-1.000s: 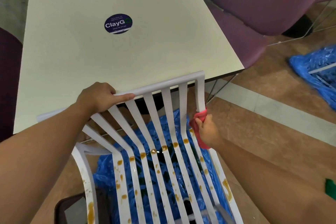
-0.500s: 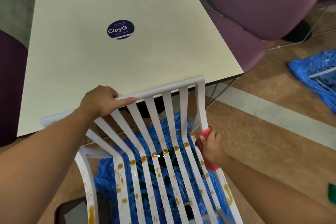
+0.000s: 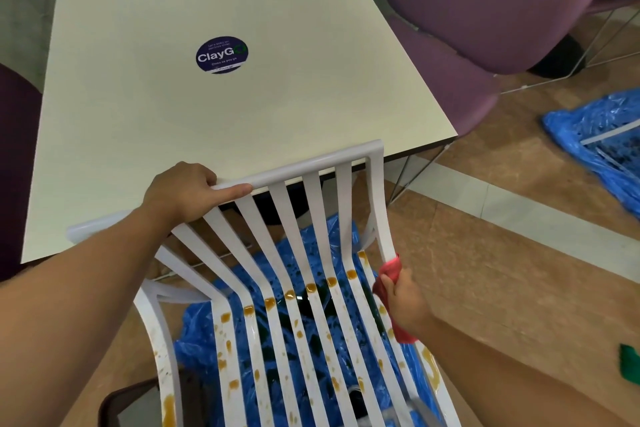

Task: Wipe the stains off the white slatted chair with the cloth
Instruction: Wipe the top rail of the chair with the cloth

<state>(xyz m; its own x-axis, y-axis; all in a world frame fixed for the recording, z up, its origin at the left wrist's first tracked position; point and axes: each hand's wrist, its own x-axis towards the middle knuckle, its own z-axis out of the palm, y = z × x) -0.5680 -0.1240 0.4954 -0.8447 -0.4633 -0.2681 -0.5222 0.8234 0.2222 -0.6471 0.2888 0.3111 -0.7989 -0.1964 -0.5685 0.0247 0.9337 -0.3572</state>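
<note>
One cloth [image 3: 390,270], pinched in right fingers [image 3: 393,289], touches chair [image 3: 313,170].

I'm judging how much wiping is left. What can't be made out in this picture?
Head view only:
- Front of the white slatted chair: cut off by the bottom edge.
- Slat under the red cloth and right hand: covered, so stains there can't be judged.
- Small print on the round sticker: too small to read.
- Green thing on the floor: cut by the right edge, unidentifiable.
</note>
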